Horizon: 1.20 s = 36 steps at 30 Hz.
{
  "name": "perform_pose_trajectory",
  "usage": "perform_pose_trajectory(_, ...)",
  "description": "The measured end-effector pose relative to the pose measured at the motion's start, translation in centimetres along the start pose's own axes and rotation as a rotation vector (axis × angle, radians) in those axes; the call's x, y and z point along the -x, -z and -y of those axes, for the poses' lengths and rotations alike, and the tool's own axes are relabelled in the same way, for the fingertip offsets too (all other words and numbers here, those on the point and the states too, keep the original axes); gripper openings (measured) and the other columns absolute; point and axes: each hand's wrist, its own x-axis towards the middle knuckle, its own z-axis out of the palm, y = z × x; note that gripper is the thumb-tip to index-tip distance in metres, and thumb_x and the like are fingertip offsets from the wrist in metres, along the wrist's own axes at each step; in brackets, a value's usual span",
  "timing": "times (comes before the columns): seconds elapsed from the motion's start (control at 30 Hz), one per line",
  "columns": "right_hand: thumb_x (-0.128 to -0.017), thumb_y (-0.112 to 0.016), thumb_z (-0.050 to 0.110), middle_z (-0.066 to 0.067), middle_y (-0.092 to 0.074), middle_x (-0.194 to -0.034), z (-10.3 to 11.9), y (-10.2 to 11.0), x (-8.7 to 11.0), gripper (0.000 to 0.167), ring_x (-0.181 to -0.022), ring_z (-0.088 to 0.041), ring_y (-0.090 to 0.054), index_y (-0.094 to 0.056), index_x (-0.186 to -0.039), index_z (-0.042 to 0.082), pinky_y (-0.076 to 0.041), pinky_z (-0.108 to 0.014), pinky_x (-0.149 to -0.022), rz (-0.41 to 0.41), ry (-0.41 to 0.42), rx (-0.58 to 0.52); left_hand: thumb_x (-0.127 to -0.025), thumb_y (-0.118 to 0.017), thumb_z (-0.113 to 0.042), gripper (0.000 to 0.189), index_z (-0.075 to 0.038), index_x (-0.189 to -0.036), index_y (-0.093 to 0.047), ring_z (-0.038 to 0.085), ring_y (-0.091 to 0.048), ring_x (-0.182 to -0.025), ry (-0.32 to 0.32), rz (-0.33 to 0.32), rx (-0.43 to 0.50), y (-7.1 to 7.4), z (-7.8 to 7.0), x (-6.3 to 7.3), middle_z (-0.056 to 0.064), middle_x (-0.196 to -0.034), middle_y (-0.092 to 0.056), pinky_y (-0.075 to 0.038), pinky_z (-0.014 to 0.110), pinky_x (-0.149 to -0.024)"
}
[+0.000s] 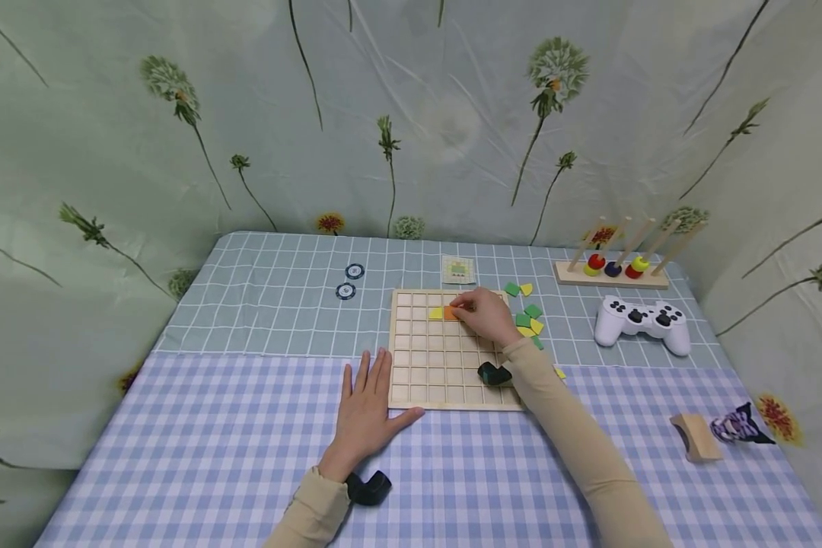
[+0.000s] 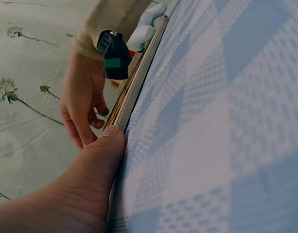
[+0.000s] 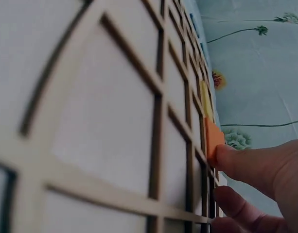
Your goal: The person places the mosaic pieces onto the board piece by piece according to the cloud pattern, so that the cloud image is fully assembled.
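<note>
So your right hand (image 1: 486, 313) is over the far half of the wooden grid board (image 1: 426, 373), thumb and finger pinched on an orange tile (image 1: 449, 313) that's sitting in the far part of the grid. There's a yellow tile (image 1: 436, 313) on the board just left of it. Your left hand (image 1: 366, 415) is flat on the desk (image 1: 233, 457), fingers straight and spread, thumb touching the near-left corner area of the board. Loose green and yellow pieces (image 1: 533, 311) are scattered just right of the board, and a pattern card (image 1: 458, 269) lies right past its far edge. Two poker chips (image 1: 345, 291) are off to the board's left, while the white game controller (image 1: 642, 323) and bead peg rack (image 1: 613, 279) are well to its right.
</note>
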Motion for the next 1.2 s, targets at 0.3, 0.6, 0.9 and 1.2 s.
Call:
perform_pose_trajectory(0.3, -0.090, -0.067, 0.018, -0.005, -0.063, -0.092, -0.7, 0.2, 0.2, 0.015, -0.084, -0.022, -0.057, -0.075, -0.099, 0.010, -0.046, -0.038, -0.075, -0.008, 0.009, -0.039, -0.081, -0.047, -0.075, 0.106, -0.002, -0.151, -0.016, 0.031, -0.003, -0.143, 0.007, 0.007, -0.006, 0.1, -0.1, 0.0, 0.012, -0.156, -0.016, 0.002, 0.052, -0.111)
perform_pose_trajectory(0.6, -0.091, -0.064, 0.019, -0.009, -0.066, -0.087, -3.7, 2.8, 1.1, 0.019, -0.075, -0.023, -0.057, -0.072, -0.100, 0.005, -0.043, -0.033, -0.062, -0.138, -0.024, -0.121, -0.081, -0.047, -0.074, 0.106, -0.002, -0.151, -0.015, 0.031, -0.003, -0.143, 0.004, 0.007, 0.004, 0.0, -0.1, 0.0, 0.012, -0.156, -0.016, 0.002, 0.052, -0.111)
perform_pose_trajectory(0.9, -0.093, -0.060, 0.025, -0.015, -0.062, -0.096, -6.9, 6.4, 1.2, 0.029, -0.077, -0.028, -0.052, -0.067, -0.109, 0.002, -0.039, -0.034, -0.062, -0.217, -0.172, -0.016, -0.081, -0.047, -0.074, 0.105, -0.001, -0.151, -0.016, 0.030, -0.003, -0.143, 0.002, -0.002, -0.002, 0.1, 0.0, 0.0, 0.012, -0.156, -0.017, 0.001, 0.052, -0.111)
perform_pose_trajectory(1.2, -0.093, -0.061, 0.026, -0.020, -0.060, -0.104, -8.6, 7.1, 0.6, 0.040, -0.087, -0.031, -0.051, -0.060, -0.122, -0.002, -0.040, -0.041, -0.077, -0.149, -0.286, 0.020, -0.081, -0.047, -0.074, 0.105, -0.001, -0.151, -0.016, 0.031, -0.004, -0.143, 0.001, 0.000, 0.000, 0.1, -0.1, 0.1, 0.013, -0.156, -0.016, 0.001, 0.052, -0.111)
